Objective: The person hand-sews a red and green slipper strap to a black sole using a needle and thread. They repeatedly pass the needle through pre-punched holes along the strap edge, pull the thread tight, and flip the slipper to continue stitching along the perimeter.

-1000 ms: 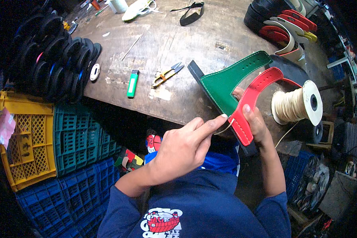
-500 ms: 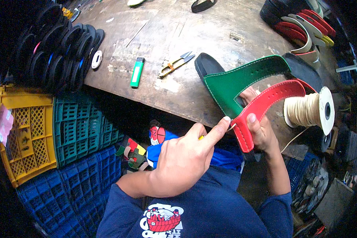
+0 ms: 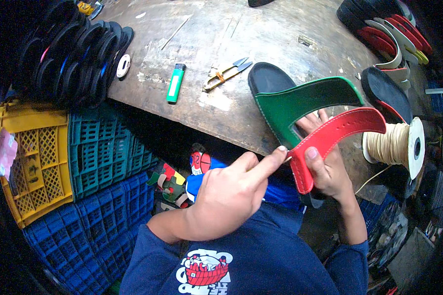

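Left hand (image 3: 231, 196) pulled back & down from 1 s ago, then up again: index fingertip now touching edge of red strap (image 3: 330, 140) where it meets green strap (image 3: 300, 101). Right hand (image 3: 330, 167) w/ sandal drawn closer to body, thumb now on red strap's lower end. Sandal sits lower over table edge (image 3: 221, 123).

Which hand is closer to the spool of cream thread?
Right. The right hand holds the red strap just beside the spool; the left hand is farther away.
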Demonstrator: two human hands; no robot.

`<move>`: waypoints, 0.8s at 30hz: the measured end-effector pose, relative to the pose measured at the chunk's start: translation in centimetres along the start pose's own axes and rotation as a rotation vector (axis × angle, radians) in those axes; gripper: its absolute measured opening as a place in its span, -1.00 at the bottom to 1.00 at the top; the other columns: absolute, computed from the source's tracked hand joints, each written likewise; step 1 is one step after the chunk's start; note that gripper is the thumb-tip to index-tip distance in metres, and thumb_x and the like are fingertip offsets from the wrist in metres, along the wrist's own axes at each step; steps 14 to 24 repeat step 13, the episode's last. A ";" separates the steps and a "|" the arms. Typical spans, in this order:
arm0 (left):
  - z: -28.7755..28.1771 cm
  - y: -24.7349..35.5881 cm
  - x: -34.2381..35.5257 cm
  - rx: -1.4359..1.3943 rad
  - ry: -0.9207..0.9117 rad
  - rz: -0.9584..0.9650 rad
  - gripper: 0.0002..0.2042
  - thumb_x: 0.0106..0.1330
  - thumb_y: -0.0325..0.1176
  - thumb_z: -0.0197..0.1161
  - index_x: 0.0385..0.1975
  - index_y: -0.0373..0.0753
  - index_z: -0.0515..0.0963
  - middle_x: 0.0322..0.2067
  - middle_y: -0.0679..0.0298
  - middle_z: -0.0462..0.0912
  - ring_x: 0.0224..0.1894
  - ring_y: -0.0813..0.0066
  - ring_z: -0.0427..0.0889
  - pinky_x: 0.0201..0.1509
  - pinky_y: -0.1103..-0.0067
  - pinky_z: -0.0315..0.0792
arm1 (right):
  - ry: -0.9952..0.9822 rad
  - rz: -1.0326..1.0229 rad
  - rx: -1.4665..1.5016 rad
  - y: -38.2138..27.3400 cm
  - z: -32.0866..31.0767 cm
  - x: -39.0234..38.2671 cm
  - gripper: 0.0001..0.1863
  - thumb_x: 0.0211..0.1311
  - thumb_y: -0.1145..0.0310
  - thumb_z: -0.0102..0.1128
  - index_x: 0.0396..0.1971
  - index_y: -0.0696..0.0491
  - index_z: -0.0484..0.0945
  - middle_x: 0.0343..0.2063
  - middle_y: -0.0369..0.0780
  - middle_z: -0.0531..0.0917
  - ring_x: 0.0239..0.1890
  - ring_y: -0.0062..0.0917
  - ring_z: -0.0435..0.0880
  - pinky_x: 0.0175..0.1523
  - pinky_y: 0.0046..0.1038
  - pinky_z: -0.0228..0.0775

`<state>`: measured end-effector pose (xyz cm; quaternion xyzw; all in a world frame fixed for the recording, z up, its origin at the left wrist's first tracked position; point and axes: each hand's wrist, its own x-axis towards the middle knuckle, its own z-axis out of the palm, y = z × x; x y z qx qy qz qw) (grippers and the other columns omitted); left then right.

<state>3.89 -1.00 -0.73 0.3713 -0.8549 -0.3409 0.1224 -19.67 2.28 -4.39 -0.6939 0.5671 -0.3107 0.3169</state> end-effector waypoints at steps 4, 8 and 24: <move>3.2 -4.9 -0.7 -0.128 0.126 0.143 -0.45 0.13 -0.64 0.25 0.19 -0.11 0.59 -0.44 0.18 0.57 -0.52 0.21 0.62 -0.48 0.38 0.53 | -0.104 -0.049 -0.309 -1.5 0.6 0.3 -0.57 0.47 0.08 -0.01 0.21 -0.19 0.63 0.34 -0.10 0.45 0.47 -0.07 0.27 0.55 0.19 -0.23; 8.9 -9.7 -1.2 -0.351 0.344 0.364 -0.52 -0.03 -0.70 0.25 -0.03 -0.22 0.65 -0.45 0.15 0.64 -0.52 0.21 0.64 -0.50 0.38 0.48 | -0.218 -0.041 -0.478 -3.0 1.3 0.4 -0.53 0.38 0.04 0.08 0.23 -0.19 0.62 0.41 -0.13 0.37 0.53 -0.13 0.15 0.56 0.23 -0.34; 12.5 -12.2 -0.9 -0.372 0.351 0.517 -0.45 -0.05 -0.67 0.31 0.08 -0.27 0.64 -0.36 0.13 0.63 -0.35 0.19 0.64 -0.23 0.32 0.51 | -0.586 0.058 -0.311 -3.8 -2.4 1.6 -0.04 0.08 0.04 0.44 0.50 -0.09 0.23 0.53 -0.09 0.09 0.57 -0.04 -0.02 0.53 0.27 -0.27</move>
